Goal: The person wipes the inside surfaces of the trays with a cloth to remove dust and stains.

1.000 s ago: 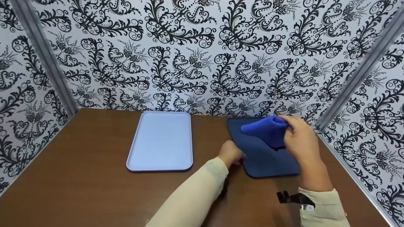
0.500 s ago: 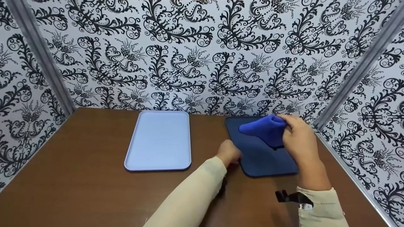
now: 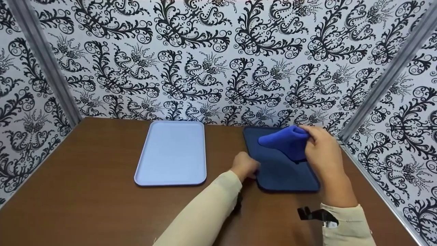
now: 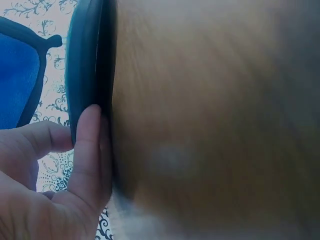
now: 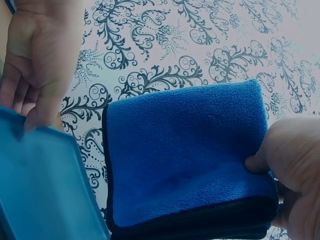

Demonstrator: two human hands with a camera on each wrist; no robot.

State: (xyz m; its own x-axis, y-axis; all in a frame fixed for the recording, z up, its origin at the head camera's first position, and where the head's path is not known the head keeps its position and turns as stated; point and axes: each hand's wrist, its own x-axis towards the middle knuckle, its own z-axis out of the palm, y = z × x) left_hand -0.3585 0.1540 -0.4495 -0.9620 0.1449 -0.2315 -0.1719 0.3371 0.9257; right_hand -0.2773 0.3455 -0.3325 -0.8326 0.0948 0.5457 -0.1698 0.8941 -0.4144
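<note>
A folded blue microfibre cloth (image 3: 285, 140) with dark edging hangs over the dark blue tray (image 3: 283, 177). My right hand (image 3: 324, 150) grips the cloth by its right side, and in the right wrist view the thumb lies on the front of the cloth (image 5: 185, 150). My left hand (image 3: 245, 165) pinches the left rim of the dark tray. In the left wrist view, the thumb and fingers (image 4: 87, 150) sit on either side of that tray rim (image 4: 82, 65). The right wrist view shows the cloth apart from the tray (image 5: 45, 180).
On the left half of the brown table (image 3: 85, 205) lies a pale blue tray (image 3: 172, 153) with nothing on it. Patterned wall panels (image 3: 205, 61) enclose the back and both sides, with the dark tray close to the back panel.
The dark tray's near end and my left hand have shifted slightly left. My right hand holds the cloth in nearly the same place; the head view has moved a little.
</note>
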